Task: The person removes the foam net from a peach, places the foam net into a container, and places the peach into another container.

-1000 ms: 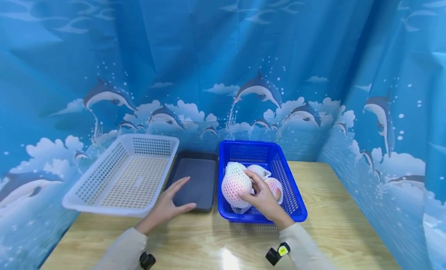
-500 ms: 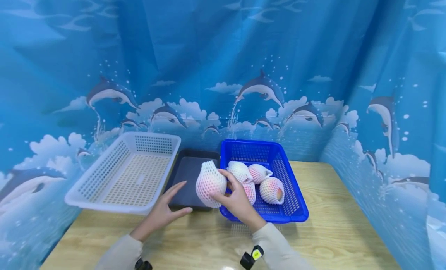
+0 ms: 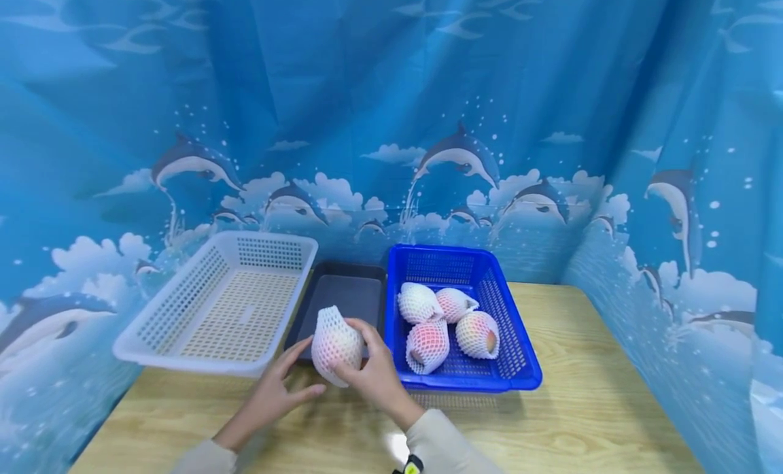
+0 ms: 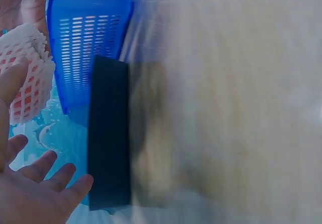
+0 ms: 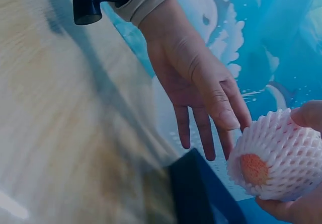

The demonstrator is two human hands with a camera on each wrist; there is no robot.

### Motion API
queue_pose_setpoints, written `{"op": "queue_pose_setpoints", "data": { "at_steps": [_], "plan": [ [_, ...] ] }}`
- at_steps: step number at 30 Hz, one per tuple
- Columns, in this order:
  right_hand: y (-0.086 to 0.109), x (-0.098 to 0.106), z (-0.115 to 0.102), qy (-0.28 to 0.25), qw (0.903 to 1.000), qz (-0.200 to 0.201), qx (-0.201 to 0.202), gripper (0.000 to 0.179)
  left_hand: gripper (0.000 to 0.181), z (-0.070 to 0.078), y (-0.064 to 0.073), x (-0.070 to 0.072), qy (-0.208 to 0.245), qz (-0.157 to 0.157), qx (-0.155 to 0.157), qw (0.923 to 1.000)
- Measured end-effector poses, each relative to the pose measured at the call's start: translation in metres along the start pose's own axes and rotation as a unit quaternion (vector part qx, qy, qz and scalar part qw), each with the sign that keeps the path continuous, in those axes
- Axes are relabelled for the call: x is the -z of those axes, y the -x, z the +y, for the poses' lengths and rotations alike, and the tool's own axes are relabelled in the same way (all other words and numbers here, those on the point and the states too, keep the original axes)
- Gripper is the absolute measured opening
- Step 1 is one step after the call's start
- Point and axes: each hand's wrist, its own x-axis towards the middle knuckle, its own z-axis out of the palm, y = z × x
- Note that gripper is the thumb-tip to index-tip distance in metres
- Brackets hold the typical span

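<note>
My right hand holds a round, reddish fruit in a white foam net, thumb on the near side and fingers behind. The netting's gathered end points up, over the near part of a dark grey tray. In the right wrist view a bare orange-red patch of the fruit shows through the net's open end. My left hand is at the fruit's left side with thumb and fingers spread apart. Seen from the left wrist, its thumb overlaps the netted fruit while the other fingers reach out loosely.
Several more netted fruits lie in a blue perforated basket right of the tray. On the left stands a white perforated basket, with its slatted floor bare. All sit on a wooden table before a blue dolphin curtain.
My right hand has lifted the netted fruit out of the blue basket and carried it left and toward me. My left hand has moved slightly nearer, beside the fruit.
</note>
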Motion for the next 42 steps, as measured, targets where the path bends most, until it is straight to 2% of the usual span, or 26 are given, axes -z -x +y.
{"op": "queue_pose_setpoints", "data": {
  "at_steps": [5,8,13,19,25,33,42],
  "plan": [
    [0.008,-0.016,0.029,0.012,0.9998,0.005,-0.013,0.063,0.087,-0.009,0.012,0.0,-0.022,0.012,-0.012,0.9996],
    [0.015,-0.023,0.046,-0.011,0.9994,0.002,-0.031,0.064,0.087,-0.012,0.017,0.0,-0.022,0.012,-0.017,0.9995],
    [0.028,-0.027,0.06,-0.059,0.9951,-0.005,-0.079,0.065,0.087,-0.013,0.023,0.001,-0.02,0.004,-0.019,0.9996],
    [0.037,-0.029,0.071,-0.097,0.9886,-0.017,-0.114,0.064,0.087,-0.013,0.026,0.002,-0.015,-0.009,0.0,0.9998],
    [0.038,-0.028,0.081,-0.112,0.9865,-0.023,-0.117,0.063,0.088,-0.012,0.024,0.0,-0.004,-0.027,0.017,0.9995],
    [0.031,-0.031,0.088,-0.155,0.9804,-0.031,-0.118,0.06,0.085,-0.01,0.023,-0.001,-0.017,-0.02,0.005,0.9996],
    [0.025,-0.029,0.093,-0.154,0.9809,-0.025,-0.117,0.061,0.085,-0.017,0.018,-0.006,-0.032,-0.012,-0.014,0.9993]
  ]
}}
